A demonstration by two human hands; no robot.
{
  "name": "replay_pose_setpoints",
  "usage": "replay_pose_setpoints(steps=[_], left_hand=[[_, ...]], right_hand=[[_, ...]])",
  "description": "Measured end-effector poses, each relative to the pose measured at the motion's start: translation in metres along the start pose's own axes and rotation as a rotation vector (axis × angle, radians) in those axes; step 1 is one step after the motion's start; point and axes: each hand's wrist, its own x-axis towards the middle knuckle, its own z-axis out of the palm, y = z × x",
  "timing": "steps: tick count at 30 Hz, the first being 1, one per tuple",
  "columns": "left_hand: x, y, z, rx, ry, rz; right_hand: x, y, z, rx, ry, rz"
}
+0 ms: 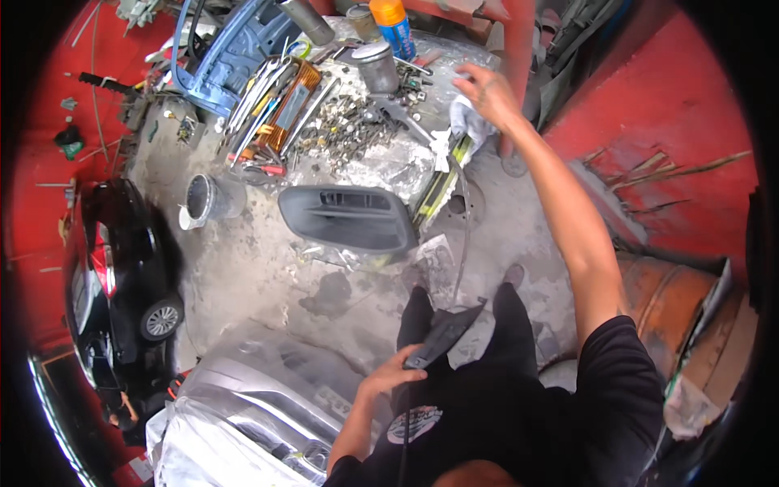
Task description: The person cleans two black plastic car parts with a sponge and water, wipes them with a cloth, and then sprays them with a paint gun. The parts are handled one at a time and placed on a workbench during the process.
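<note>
One dark panel [445, 333] at five o'clock sits clasped in the left hand [389, 376] by its near end, probably for easy control; well apart, the right hand [488, 96], loosely spread, hangs near a pale rag [469, 122] at one o'clock.

I hold a flat, dark, angular piece [446, 331] in my left hand [391, 375], near me, its wider end slanting far and right. At the far right, a pale, crumpled cloth [468, 120] sits just beside my right hand [489, 96].
</note>
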Motion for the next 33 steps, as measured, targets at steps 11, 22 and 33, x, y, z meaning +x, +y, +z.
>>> replay_pose_setpoints(steps=[11,22,33], left_hand=[[-0.088,-0.135,-0.012,-0.731,0.78,0.298],[-0.208,-0.03,0.062,-1.025,1.088,1.237],[-0.277,-0.085,-0.012,-0.718,1.201,1.24]], right_hand=[[-0.213,-0.098,-0.113,0.797,-0.327,0.492],[-0.336,-0.308,-0.028,0.787,-0.802,-0.012],[-0.325,-0.493,0.115,0.544,-0.427,-0.81]])
